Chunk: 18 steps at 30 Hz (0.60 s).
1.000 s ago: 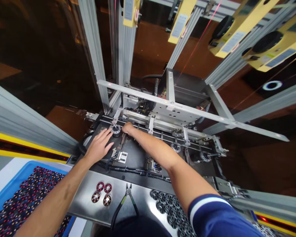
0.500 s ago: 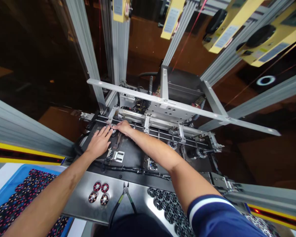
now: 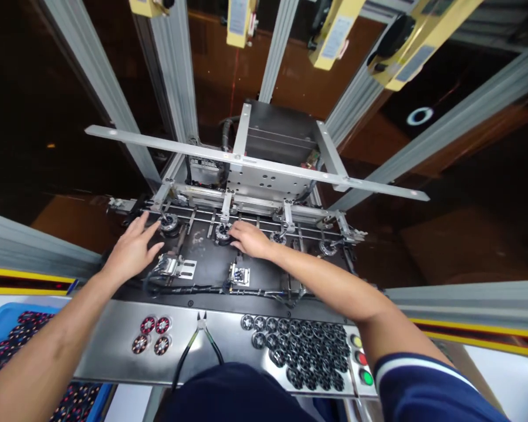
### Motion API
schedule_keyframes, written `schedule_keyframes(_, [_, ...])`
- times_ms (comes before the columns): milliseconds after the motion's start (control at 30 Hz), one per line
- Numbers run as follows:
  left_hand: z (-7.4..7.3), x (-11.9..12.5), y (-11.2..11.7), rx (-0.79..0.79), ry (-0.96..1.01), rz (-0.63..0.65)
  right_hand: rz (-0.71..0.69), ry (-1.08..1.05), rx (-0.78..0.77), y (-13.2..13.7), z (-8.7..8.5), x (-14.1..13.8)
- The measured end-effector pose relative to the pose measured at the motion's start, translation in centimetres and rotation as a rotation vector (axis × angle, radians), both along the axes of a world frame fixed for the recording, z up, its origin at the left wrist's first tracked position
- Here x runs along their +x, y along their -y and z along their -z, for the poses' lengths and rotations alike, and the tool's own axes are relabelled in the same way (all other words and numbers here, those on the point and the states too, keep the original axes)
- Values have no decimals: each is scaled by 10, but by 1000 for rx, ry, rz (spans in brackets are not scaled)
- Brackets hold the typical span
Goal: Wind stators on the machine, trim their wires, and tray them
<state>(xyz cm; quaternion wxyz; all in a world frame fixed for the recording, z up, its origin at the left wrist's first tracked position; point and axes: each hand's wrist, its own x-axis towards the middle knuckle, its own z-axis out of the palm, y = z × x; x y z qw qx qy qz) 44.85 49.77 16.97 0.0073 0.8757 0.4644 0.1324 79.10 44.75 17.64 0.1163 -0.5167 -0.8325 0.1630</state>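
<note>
My left hand [image 3: 132, 247] is open, fingers spread, just left of a round black-and-silver motor part [image 3: 169, 223] seated at the leftmost station of the machine. Its fingertips come close to that part's edge; whether they touch it I cannot tell. At the second station, my right hand [image 3: 251, 239] has its fingers and thumb curled against the right rim of another round motor part [image 3: 222, 234]. Two more round parts, one under the third arm [image 3: 278, 237] and one at the far right [image 3: 328, 247], sit in the same row.
On the steel ledge [image 3: 114, 351] lie several wound rings [image 3: 148, 324], cutting pliers [image 3: 201, 334] and many black round parts [image 3: 308, 346]. Coloured push buttons [image 3: 366, 377] are at its right end. A blue tray [image 3: 0, 319] of wound rings stands left. A metal bar [image 3: 167, 143] crosses above the machine.
My right hand has left the leftmost station and moved right to the second one. My left hand has drawn back slightly from the leftmost part. The view has shifted right.
</note>
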Motion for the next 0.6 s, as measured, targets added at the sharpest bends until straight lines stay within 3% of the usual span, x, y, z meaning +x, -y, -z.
schedule_keyframes(167, [-41,23,50,115,199,-35,-49,60,10,-11,12,-24])
schedule_keyframes(267, [-50,49,75,106,319,48,-11,73,-13,-9,14,-21])
schedule_keyframes(367, [-38,78,86,53,310,119,89,79,-57,-6,13,-15])
schedule_keyframes(600, [18,133,71,-61,171,167,387,87,-338,-24,8,-17])
